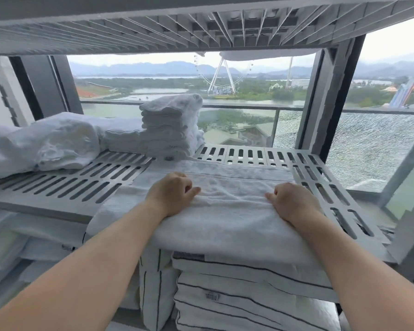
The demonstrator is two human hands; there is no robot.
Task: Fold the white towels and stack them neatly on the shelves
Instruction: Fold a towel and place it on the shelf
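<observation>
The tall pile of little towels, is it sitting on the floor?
No, the pile of folded towels stands on the slotted shelf, toward its back.

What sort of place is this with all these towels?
Likely a hotel linen store, high up: grey slotted plastic shelves carry a stack of folded white towels, and the window overlooks a white Ferris wheel far below.
</observation>
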